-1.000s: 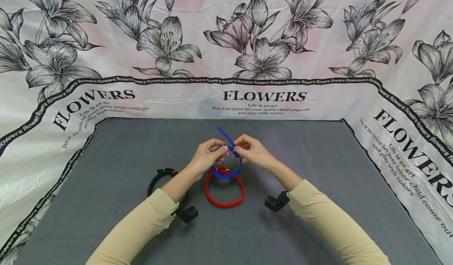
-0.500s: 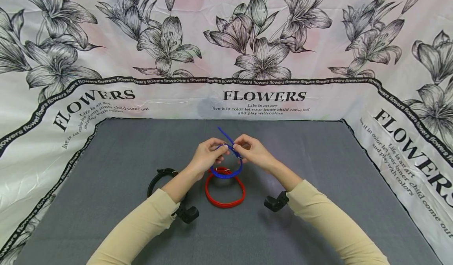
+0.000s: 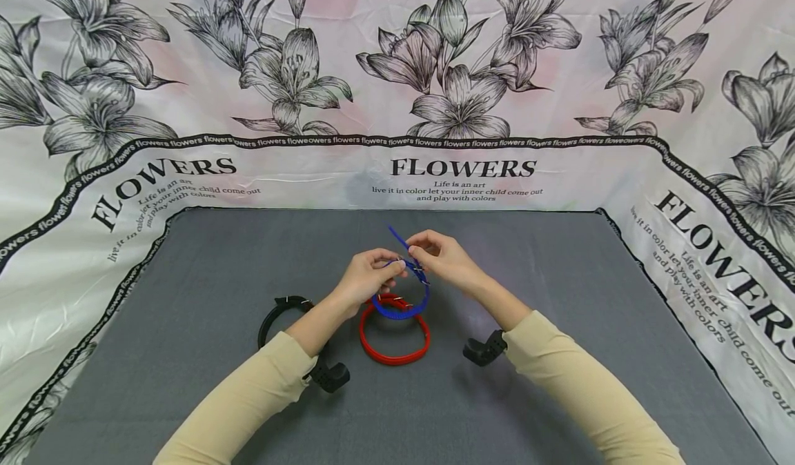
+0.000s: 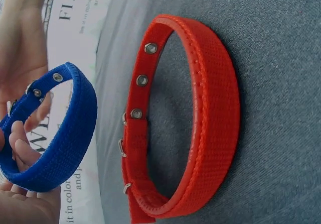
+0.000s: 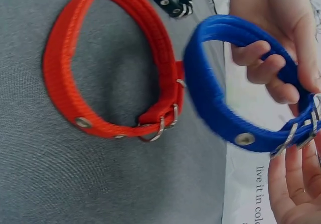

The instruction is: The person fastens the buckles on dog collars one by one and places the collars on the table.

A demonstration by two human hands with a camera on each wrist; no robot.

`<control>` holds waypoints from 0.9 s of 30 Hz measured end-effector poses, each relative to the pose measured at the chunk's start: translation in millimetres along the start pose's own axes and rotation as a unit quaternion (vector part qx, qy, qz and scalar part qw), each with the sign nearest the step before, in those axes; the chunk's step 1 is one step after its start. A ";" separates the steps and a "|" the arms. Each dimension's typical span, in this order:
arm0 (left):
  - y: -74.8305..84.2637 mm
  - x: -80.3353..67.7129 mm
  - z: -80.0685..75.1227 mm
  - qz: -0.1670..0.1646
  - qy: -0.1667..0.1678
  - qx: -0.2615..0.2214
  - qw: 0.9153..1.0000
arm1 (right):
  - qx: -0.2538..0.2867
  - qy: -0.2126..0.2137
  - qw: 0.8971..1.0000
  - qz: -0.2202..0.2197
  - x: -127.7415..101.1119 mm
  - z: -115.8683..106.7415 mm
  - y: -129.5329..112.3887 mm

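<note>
A blue buckle collar (image 3: 399, 314) hangs in a loop between both hands, above the table. My left hand (image 3: 365, 273) pinches its upper left side near the buckle, with fingers inside the loop in the right wrist view. The right hand (image 3: 446, 256) pinches the collar's strap by its free end, which points up and to the left. Metal eyelets and a buckle show on the blue band (image 5: 205, 83). Below lies a red collar (image 3: 395, 359), buckled into a loop; it looms large in the left wrist view (image 4: 213, 118).
On the grey table (image 3: 534, 258), a black collar (image 3: 269, 323) lies left of the red one, partly behind the left forearm. A white flower-printed cloth (image 3: 348, 175) rises behind the table and at both sides.
My right hand has shifted slightly up, its fingers now higher on the strap. The left hand and the blue loop have moved a little right and down. Red and black collars stay put.
</note>
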State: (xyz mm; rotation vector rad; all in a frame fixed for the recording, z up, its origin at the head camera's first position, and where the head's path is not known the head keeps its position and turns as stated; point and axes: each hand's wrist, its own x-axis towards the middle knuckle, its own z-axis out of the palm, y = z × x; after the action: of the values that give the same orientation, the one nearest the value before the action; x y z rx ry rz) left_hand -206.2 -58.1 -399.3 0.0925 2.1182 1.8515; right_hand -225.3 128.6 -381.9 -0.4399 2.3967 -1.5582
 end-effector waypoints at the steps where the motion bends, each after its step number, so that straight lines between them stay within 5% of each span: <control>1: -0.4 0.2 0.7 -0.002 -0.004 0.000 1.000 | -0.003 0.002 1.000 -0.003 0.6 -0.2 -1.3; 12: -0.6 2.6 0.8 -0.012 -0.031 0.014 0.999 | 0.007 0.013 1.000 -0.015 6.6 1.5 -8.8; 27: -4.3 -1.8 0.8 0.001 0.010 -0.023 1.000 | 0.037 0.009 0.999 -0.026 8.6 -3.7 -6.1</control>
State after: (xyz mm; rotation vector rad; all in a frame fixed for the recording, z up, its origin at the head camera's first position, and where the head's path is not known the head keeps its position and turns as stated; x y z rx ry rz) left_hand -203.5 -58.5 -403.3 0.0666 2.0888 1.9093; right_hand -233.9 126.1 -375.3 -0.4781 2.3496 -1.6742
